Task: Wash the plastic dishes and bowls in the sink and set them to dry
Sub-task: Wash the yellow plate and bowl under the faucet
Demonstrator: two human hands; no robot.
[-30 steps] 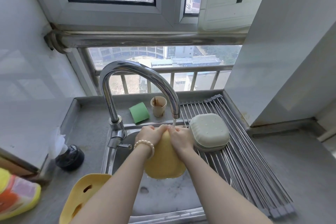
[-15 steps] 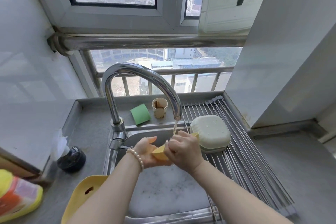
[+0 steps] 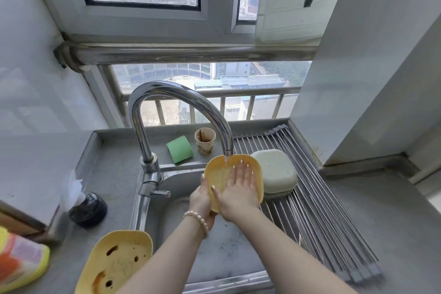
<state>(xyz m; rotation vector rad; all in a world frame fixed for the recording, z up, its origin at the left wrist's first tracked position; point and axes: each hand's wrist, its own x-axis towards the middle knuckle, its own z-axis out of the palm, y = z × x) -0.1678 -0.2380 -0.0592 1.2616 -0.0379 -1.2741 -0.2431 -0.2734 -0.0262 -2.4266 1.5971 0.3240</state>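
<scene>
A yellow plastic dish [image 3: 218,174] stands tilted under the running faucet [image 3: 181,100], its inside facing me. My left hand [image 3: 201,200] grips its lower left edge from behind. My right hand [image 3: 238,188] lies flat with straight fingers against the dish's inner face. Water falls onto the dish's top rim. A pale green bowl [image 3: 276,172] lies upside down on the metal drying rack [image 3: 322,217] just right of the dish. A second yellow dish [image 3: 117,265], stained with brown spots, rests on the counter at the sink's [image 3: 229,255] front left corner.
A green sponge [image 3: 180,152] and a stained paper cup [image 3: 205,140] stand on the ledge behind the sink. A black object with white plastic [image 3: 88,209] sits on the left counter. A yellow-orange item [image 3: 19,262] lies at the far left edge. A wall rises to the right.
The yellow dish was turned from its back facing me, through edge-on, to its inside facing me. My right hand opened flat onto its inner face.
</scene>
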